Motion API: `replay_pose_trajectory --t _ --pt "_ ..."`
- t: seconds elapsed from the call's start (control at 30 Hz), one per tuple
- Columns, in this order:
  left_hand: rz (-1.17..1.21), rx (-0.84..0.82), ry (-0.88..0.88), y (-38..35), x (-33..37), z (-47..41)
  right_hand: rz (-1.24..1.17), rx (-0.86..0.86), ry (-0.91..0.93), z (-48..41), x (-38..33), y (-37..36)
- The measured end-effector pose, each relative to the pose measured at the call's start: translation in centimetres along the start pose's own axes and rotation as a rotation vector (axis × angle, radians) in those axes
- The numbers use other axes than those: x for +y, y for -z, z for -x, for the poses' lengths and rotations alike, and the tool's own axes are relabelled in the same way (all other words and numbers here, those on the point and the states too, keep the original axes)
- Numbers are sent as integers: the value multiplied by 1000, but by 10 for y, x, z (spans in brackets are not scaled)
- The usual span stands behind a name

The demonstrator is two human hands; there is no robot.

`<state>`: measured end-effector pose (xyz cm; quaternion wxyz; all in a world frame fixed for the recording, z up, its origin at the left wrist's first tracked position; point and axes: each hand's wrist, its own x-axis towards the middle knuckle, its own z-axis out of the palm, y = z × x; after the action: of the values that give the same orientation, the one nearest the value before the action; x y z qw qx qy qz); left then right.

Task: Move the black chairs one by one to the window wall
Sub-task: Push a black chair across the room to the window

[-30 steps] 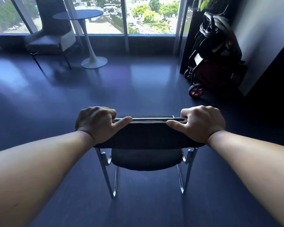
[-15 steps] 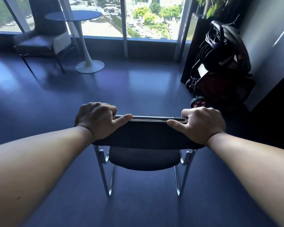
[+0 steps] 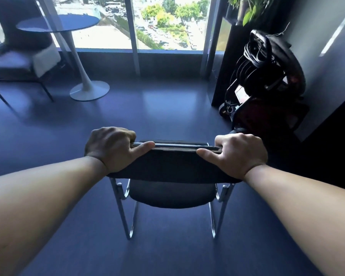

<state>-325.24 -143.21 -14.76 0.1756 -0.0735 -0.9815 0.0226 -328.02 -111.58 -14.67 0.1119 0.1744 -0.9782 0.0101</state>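
Window wall [image 3: 167,62] and round pedestal table [image 3: 58,23] are drawing nearer than a second ago as the black chair [image 3: 171,168] is travelling toward them over the dark floor [image 3: 147,108], a stretch of which is still separating chair from wall. Left hand [image 3: 112,148] and right hand [image 3: 239,154] are clasping the backrest's top rail at either end. This chair's transfer is judged partly complete, while how many chairs are remaining cannot be told.
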Motion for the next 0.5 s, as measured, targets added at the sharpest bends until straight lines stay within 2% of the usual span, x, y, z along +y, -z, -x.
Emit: replay_pose_trajectory --t 0.27,0.5 --pt "-25 -3 -3 -29 -20 -72 19 4 -7 -76 17 -18" --pt "-39 6 34 -61 -39 -163 34 28 23 -178 46 -44"
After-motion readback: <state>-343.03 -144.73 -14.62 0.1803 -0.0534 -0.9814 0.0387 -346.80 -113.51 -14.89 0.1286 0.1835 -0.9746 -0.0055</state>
